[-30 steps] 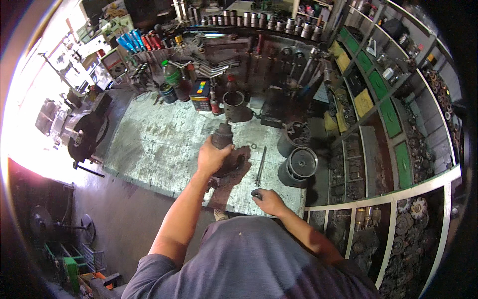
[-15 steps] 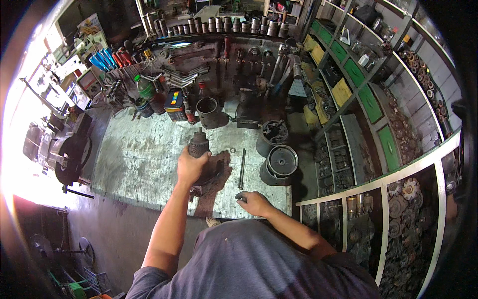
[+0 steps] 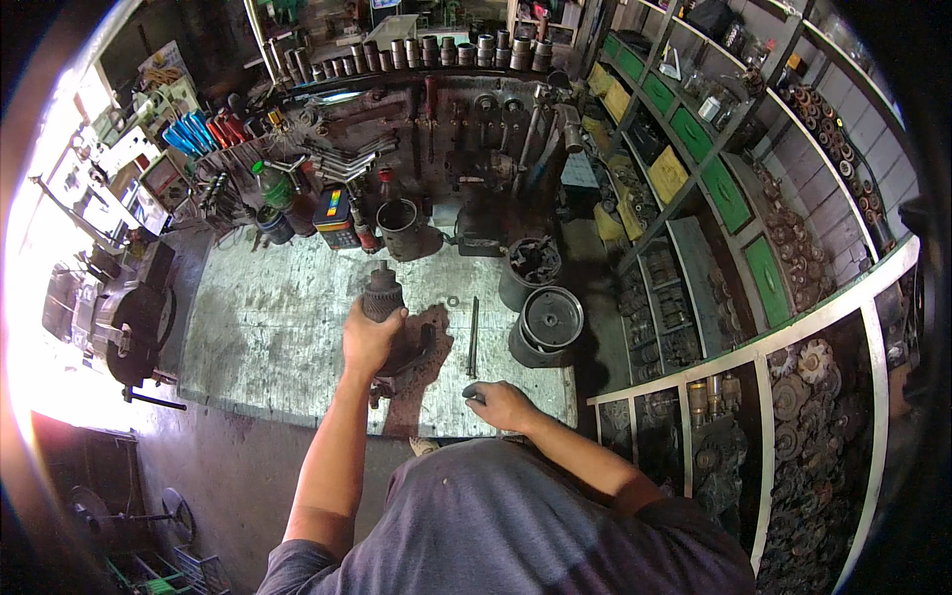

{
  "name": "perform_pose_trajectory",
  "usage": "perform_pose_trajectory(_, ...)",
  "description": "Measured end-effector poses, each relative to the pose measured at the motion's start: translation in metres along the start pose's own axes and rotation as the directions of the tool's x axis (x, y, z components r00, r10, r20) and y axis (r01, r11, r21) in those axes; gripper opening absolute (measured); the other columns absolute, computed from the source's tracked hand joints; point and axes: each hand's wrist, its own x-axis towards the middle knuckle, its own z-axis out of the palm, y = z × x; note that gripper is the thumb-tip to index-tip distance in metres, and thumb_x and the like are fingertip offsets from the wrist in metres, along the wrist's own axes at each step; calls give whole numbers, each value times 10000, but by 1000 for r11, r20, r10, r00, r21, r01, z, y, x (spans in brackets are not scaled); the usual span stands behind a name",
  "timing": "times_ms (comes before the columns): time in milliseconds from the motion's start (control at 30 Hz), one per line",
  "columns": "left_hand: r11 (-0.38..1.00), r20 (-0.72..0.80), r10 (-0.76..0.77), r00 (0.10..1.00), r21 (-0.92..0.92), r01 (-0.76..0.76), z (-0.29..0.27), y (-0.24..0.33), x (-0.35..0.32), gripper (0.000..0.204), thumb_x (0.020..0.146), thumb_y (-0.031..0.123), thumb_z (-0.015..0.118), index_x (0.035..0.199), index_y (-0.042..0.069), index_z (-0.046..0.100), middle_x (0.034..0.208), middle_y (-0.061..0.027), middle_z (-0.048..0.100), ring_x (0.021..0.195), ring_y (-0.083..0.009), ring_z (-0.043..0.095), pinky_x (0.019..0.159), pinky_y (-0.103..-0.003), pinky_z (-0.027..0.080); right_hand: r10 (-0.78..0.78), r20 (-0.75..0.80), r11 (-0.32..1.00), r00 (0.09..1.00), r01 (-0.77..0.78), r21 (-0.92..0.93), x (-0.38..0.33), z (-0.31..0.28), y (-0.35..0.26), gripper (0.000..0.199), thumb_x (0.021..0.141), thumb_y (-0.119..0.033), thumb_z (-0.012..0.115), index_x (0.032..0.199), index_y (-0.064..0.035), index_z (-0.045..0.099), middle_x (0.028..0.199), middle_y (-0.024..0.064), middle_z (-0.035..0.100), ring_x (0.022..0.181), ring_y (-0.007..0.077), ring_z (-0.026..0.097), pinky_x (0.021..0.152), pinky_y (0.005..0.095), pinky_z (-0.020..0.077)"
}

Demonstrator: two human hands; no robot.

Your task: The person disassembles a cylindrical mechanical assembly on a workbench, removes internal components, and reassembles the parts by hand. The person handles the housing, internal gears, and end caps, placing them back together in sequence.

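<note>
Head view: one bench (image 3: 268,332) is lying before me; my left hand (image 3: 368,339) is gripping one geared part (image 3: 384,291), whose top is standing above my fingers; my right hand (image 3: 504,408) is holding one dark piece (image 3: 470,393); one nut (image 3: 452,300) is lying between.

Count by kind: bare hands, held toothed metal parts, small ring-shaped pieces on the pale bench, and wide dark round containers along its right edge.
Bare hands: 2
Toothed dark metal part: 1
Small ring-shaped piece: 1
Wide dark round containers: 2
Total: 6
</note>
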Motion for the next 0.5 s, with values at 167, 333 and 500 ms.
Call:
perform_pose_trajectory(167, 1000, 19, 12, 1000, -9, -12, 0, -5, 2, 690, 829, 383, 936, 1316, -45, 698, 1131, -234, 816, 1029, -375, 804, 952, -471, 607, -4, -4, 1000, 1000, 4, 15, 1, 2, 2, 373, 1033, -331, 725, 1280, -61, 799, 1143, 214, 826, 1057, 396, 803, 955, 488, 625)
perform_pose_trajectory(333, 999, 32, 15, 999, -32, -14, 0, -11, 4, 708, 822, 374, 945, 1336, -43, 695, 1144, -229, 818, 1036, -375, 804, 956, -468, 606, -1, -8, 1000, 1000, 1, 7, 0, 2, -1, 372, 1035, -326, 727, 1285, -60, 797, 1134, 215, 826, 1046, 401, 803, 945, 487, 626)
perform_pose_trajectory(500, 1000, 22, -1, 1000, -28, 2, 0, -9, 1, 721, 822, 375, 944, 1350, -45, 689, 1137, -237, 817, 1035, -379, 803, 958, -470, 605, 13, -2, 1000, 1000, -13, 23, -1, 2, -2, 375, 1035, -328, 726, 1282, -56, 797, 1126, 226, 822, 1028, 407, 800, 940, 493, 622)
